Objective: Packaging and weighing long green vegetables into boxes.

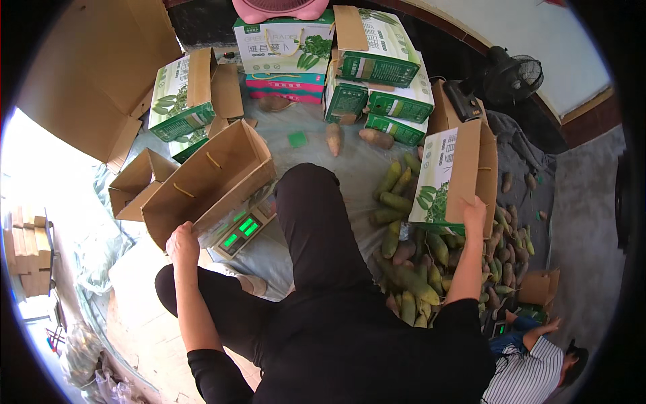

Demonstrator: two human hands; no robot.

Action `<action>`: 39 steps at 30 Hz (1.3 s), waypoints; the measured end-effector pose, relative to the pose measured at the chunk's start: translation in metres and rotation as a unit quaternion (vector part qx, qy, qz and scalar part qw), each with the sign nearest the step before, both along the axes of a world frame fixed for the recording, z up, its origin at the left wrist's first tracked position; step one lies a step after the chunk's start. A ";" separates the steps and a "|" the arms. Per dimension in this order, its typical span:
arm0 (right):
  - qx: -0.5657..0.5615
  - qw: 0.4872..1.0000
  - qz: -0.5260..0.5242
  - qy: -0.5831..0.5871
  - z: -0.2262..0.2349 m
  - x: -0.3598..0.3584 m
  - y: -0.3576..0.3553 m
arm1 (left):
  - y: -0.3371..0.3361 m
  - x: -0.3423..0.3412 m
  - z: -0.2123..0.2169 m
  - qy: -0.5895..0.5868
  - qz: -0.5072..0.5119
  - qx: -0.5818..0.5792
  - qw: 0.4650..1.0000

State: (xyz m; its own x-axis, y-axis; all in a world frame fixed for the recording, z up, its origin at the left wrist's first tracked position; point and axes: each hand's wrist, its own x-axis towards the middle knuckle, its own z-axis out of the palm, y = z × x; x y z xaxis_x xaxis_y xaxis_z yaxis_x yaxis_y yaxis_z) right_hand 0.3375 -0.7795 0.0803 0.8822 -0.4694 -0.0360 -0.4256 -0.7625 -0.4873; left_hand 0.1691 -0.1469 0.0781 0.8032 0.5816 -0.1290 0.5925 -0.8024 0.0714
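My left hand point(182, 244) grips the near edge of an open brown cardboard box point(208, 178) that is tilted over a weighing scale point(243, 229) with green lit digits. My right hand point(474, 209) holds the lower edge of a second box point(457, 175), green-and-white printed, standing open beside a pile of long green-and-purple root vegetables point(417, 269). My knee in black trousers point(309, 215) lies between the two boxes.
Stacked green-and-white cartons point(377, 67) stand at the back, with a pink fan base point(279, 8) on top. Loose vegetables point(334, 138) lie on the grey sheet. A large brown carton point(94, 74) is at left. A black fan point(515, 77) stands right. Another person point(531, 367) crouches lower right.
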 end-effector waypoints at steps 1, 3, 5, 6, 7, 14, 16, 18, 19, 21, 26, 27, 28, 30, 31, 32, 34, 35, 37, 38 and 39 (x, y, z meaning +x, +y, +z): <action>0.099 0.993 0.016 -0.060 0.001 -0.002 -0.009 | 0.000 0.001 -0.001 0.003 -0.003 0.002 1.000; 0.199 0.972 0.034 -0.120 0.014 -0.002 -0.007 | 0.001 0.000 -0.003 0.005 -0.003 0.006 1.000; 0.268 0.945 0.057 -0.180 0.068 -0.006 0.029 | 0.005 -0.003 -0.008 0.014 0.009 0.008 1.000; 0.266 0.945 0.056 -0.184 0.086 -0.006 0.036 | 0.004 -0.001 -0.007 0.011 0.007 0.007 1.000; 0.304 0.925 0.069 -0.218 0.098 -0.003 0.041 | 0.003 -0.001 -0.006 0.016 0.007 0.007 1.000; 0.424 0.827 0.132 -0.344 0.160 0.074 0.078 | 0.001 -0.001 -0.004 0.006 0.012 -0.006 1.000; 0.457 0.801 0.151 -0.356 0.176 0.107 0.095 | 0.003 -0.003 -0.007 0.002 0.009 0.000 1.000; 0.497 0.770 0.176 -0.360 0.191 0.148 0.109 | 0.002 -0.003 -0.007 0.000 0.004 0.006 1.000; 0.524 0.755 0.179 -0.351 0.198 0.174 0.113 | 0.001 -0.002 -0.004 0.008 0.010 0.002 1.000; 0.560 0.729 0.186 -0.348 0.210 0.243 0.112 | -0.002 0.000 -0.005 0.014 0.018 -0.002 1.000; 0.320 0.853 0.118 -0.395 0.173 0.325 0.134 | 0.001 -0.002 -0.009 0.007 0.017 0.007 1.000; 0.292 0.865 0.121 -0.389 0.150 0.327 0.143 | 0.002 -0.002 -0.008 0.011 0.021 0.008 1.000; 0.261 0.877 0.124 -0.384 0.129 0.324 0.151 | 0.002 -0.003 -0.008 0.015 0.015 0.007 1.000; 0.199 0.900 0.161 -0.352 0.098 0.314 0.154 | 0.002 -0.002 -0.008 0.028 0.005 0.003 1.000; 0.201 0.904 0.177 -0.332 0.087 0.303 0.163 | 0.003 -0.003 -0.008 0.019 0.005 0.002 1.000; 0.223 0.910 0.180 -0.301 0.076 0.292 0.172 | 0.003 -0.003 -0.007 0.010 0.004 0.000 1.000; 0.254 0.916 0.176 -0.255 0.059 0.268 0.175 | 0.004 -0.003 -0.007 0.011 -0.001 0.006 1.000; 0.266 0.918 0.177 -0.234 0.052 0.263 0.173 | 0.004 -0.003 -0.006 0.014 0.003 0.001 1.000; 0.249 0.927 0.188 -0.210 0.031 0.251 0.159 | 0.002 0.001 -0.006 0.006 0.002 0.000 1.000; 0.236 0.930 0.206 -0.193 0.019 0.243 0.153 | 0.002 -0.001 -0.008 0.014 -0.004 -0.003 1.000; 0.254 0.929 0.195 -0.187 0.005 0.232 0.151 | 0.002 -0.003 -0.010 -0.010 -0.010 0.003 1.000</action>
